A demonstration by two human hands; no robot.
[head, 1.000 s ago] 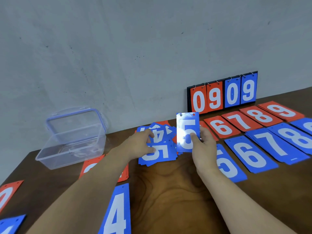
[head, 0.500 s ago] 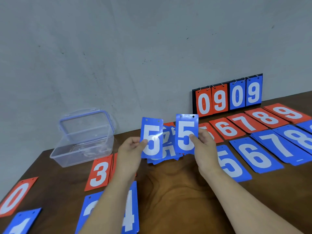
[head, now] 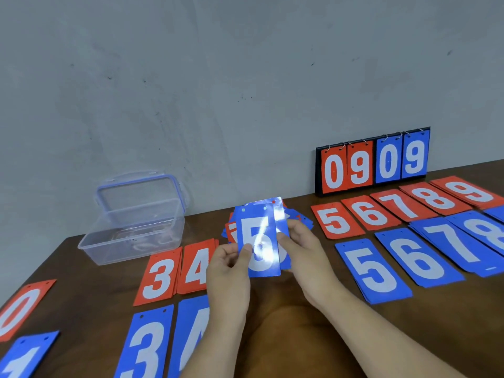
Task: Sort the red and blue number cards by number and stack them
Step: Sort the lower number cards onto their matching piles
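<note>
Two blue 5 cards (head: pixel 259 238) overlap upright above the table's middle. My left hand (head: pixel 229 264) pinches the front card at its lower left edge. My right hand (head: pixel 302 249) holds the rear card at its right edge. Behind them lies a loose heap of mixed cards (head: pixel 297 216), mostly hidden. Sorted piles lie flat: red 3 (head: pixel 159 272) and red 4 (head: pixel 196 264) to the left, blue 3 (head: pixel 147 345) and blue 4 (head: pixel 191 334) in front, red 5 (head: pixel 336 221) and blue 5 (head: pixel 372 270) to the right.
A clear plastic box (head: pixel 131 230) with its lid up stands at the back left. A flip scoreboard (head: pixel 372 160) reading 09 09 leans on the wall. Piles of 6, 7, 8 and 9 run to the right edge; a red 0 (head: pixel 19 306) and blue 1 (head: pixel 24 356) lie far left.
My left hand lifted a blue 5 card off the heap and brought it rightward in front of the card in my right hand. The two cards now overlap.
</note>
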